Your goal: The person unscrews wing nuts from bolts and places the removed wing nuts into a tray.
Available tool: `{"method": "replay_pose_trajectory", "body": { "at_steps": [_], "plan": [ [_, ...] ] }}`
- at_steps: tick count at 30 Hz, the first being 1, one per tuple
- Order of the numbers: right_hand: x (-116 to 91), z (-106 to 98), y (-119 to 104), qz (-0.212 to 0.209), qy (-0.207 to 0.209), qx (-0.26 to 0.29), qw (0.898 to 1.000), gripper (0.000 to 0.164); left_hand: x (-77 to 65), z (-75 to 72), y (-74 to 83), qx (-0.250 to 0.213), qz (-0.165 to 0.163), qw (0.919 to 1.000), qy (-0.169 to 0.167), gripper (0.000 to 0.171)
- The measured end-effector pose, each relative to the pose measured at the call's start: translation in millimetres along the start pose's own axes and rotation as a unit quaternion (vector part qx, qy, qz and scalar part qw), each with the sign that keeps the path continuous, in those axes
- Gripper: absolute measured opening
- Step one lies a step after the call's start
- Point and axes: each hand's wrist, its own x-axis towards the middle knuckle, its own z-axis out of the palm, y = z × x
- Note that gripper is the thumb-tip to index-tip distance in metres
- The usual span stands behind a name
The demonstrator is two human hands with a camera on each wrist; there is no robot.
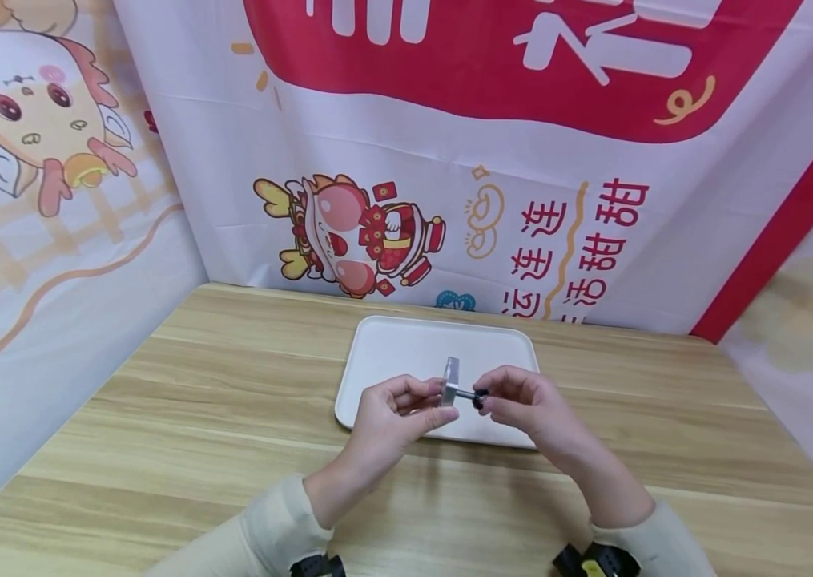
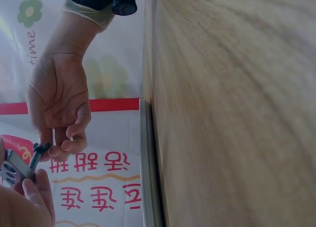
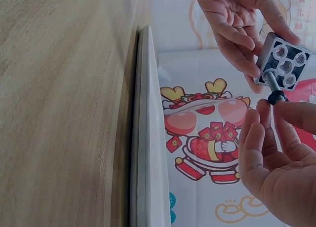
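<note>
In the head view, my left hand pinches a square silver metal block by its edges, thumb on the near side. The right wrist view shows the block's face, with a larger central hole and round holes near the corners. A threaded bolt stands in one corner hole, most of its shank outside the block. On the bolt's outer end sits a black winged knob, which my right hand pinches between thumb and fingertips. Both hands are raised above the white tray.
A shallow white tray with a raised rim lies on the wood-grain table, close to its back edge. Printed cloth hangs stand behind the table and along both sides. Dark wrist devices sit at both cuffs.
</note>
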Motion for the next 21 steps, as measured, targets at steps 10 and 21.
{"method": "replay_pose_trajectory", "body": {
  "at_steps": [10, 21],
  "plan": [
    [-0.8, -0.9, -1.9, 0.066, -0.05, 0.082, 0.993, 0.027, 0.3, -0.5, -0.1, 0.002, 0.002, 1.0, -0.003, 0.031],
    [0.0, -1.8, 1.2, 0.052, -0.062, 0.108, 0.991, 0.008, 0.4, -1.6, -0.9, 0.002, 0.0, 1.0, -0.007, 0.032]
  ]
}}
